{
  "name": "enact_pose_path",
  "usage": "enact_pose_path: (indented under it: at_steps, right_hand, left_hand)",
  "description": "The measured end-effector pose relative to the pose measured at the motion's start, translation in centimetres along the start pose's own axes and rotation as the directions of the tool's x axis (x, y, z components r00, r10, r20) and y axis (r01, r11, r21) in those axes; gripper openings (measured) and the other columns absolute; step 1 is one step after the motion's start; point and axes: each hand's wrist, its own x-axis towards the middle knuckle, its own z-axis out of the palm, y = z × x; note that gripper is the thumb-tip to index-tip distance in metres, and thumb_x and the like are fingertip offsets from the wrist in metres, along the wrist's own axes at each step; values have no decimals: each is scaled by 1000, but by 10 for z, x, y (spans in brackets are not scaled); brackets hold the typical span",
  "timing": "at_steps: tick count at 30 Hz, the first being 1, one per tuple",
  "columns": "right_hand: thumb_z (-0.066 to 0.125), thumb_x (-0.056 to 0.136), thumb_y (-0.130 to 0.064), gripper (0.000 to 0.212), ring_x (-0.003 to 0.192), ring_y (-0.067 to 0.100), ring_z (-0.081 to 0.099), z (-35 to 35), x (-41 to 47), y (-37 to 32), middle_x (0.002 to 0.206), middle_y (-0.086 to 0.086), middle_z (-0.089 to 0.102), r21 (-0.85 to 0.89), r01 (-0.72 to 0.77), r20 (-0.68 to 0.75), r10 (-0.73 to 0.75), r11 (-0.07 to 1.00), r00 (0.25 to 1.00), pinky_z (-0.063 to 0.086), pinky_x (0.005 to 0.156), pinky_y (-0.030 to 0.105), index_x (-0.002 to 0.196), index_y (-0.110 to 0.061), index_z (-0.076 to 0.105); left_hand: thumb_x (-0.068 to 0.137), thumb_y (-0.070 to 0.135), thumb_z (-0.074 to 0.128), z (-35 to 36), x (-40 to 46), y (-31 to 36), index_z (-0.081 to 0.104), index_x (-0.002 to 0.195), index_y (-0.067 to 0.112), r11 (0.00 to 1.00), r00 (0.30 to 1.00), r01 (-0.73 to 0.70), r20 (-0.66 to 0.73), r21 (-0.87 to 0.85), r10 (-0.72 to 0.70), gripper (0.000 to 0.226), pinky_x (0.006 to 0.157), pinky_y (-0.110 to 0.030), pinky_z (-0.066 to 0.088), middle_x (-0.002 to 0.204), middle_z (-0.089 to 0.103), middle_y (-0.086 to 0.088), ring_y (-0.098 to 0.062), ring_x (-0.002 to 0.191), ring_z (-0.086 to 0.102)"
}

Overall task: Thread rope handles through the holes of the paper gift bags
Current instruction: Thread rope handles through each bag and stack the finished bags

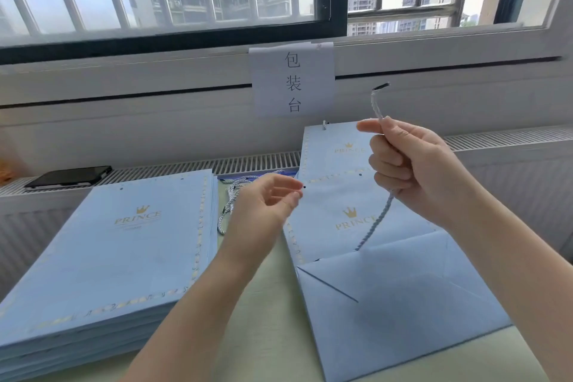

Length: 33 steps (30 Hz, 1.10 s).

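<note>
A flat light-blue paper gift bag point(387, 295) with a gold crown logo lies on the table, bottom flap toward me, with small holes near its far edge. My right hand point(412, 167) is raised above it and grips a blue-and-white twisted rope handle point(376, 223). The rope's black tip sticks up above my fist and its lower part hangs down to the bag. My left hand point(266, 205) hovers at the bag's left edge with fingers loosely curled, holding nothing. Another bag point(333, 146) stands behind with a rope end at its top corner.
A stack of several flat blue bags point(117, 254) lies on the left of the table. Loose rope handles point(232, 198) lie between stack and bag. A dark phone point(68, 177) rests on the radiator ledge. A paper sign point(293, 80) hangs below the window.
</note>
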Motion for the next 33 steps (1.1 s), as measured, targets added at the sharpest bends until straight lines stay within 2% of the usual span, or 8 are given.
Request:
enact_pose_path:
  at_steps: [3, 7, 11, 15, 20, 25, 28, 33]
  right_hand:
    - [37, 99, -17, 24, 44, 6, 27, 3, 0, -3, 56, -5, 39, 197, 6, -6, -5, 980, 1000, 20, 38, 15, 99, -11, 60]
    - [36, 98, -10, 22, 62, 12, 62, 8, 1, -4, 83, 6, 67, 589, -72, -6, 93, 805, 996, 49, 52, 19, 88, -7, 54]
    - [31, 97, -6, 25, 88, 20, 70, 15, -4, -6, 106, 13, 70, 730, -126, 102, 75, 672, 992, 56, 69, 29, 83, -7, 51]
    - [38, 93, -10, 18, 65, 12, 62, 22, -4, 1, 79, 0, 67, 504, -105, 93, 67, 857, 993, 51, 60, 23, 82, -14, 51]
    - [42, 94, -16, 14, 48, 7, 42, -10, 12, 3, 58, -8, 46, 518, -55, -84, 114, 854, 990, 39, 50, 16, 86, -18, 53]
    - [37, 101, -21, 26, 45, 8, 34, -32, 19, 8, 52, -8, 35, 255, -24, -333, 111, 967, 936, 32, 45, 16, 85, -16, 57]
    - [37, 103, -26, 30, 44, 9, 35, -36, 19, 20, 53, -6, 32, -145, -54, -379, -5, 988, 925, 36, 47, 17, 94, -11, 62]
    - [32, 99, -14, 31, 66, 23, 49, -38, 18, 51, 71, -3, 49, -900, -129, -197, -127, 416, 972, 43, 66, 33, 113, -19, 59]
  left_hand:
    - [84, 32, 66, 19, -10, -6, 65, 96, 30, 990, 959, -44, 284, 138, 3, 12, 82, -14, 46, 97, 68, 13, 1, 93, 62]
    - [86, 31, 66, 36, -23, -12, 60, 119, 23, 955, 898, -166, 438, 247, 43, 34, 87, 0, 32, 112, 62, 12, 3, 109, 52]
    - [88, 27, 65, 41, -26, -11, 62, 106, 32, 959, 892, -216, 436, 185, 117, 19, 83, 0, 31, 112, 63, 12, 6, 108, 50]
    - [88, 32, 57, 43, -27, -10, 61, 80, 27, 963, 905, -216, 404, 163, 134, 10, 78, -19, 43, 88, 69, 15, -4, 85, 58]
    - [97, 13, 51, 28, -16, 0, 58, 82, 12, 985, 981, -154, 106, -84, 163, 17, 62, -14, 43, 56, 58, 8, -3, 55, 54]
    - [96, 11, 51, 10, -1, -5, 64, 81, 11, 980, 979, -3, -202, -198, -38, 20, 46, -15, 39, 52, 47, 6, -6, 45, 43]
    - [96, 12, 52, 5, 3, -12, 66, 81, 13, 985, 963, 78, -245, -152, -114, 20, 47, -12, 43, 54, 56, 6, -2, 48, 52]
    - [94, 4, 46, 12, 2, -31, 65, 105, 9, 923, 989, 117, -130, 367, -74, 23, 78, -27, 47, 86, 67, 0, -14, 88, 63]
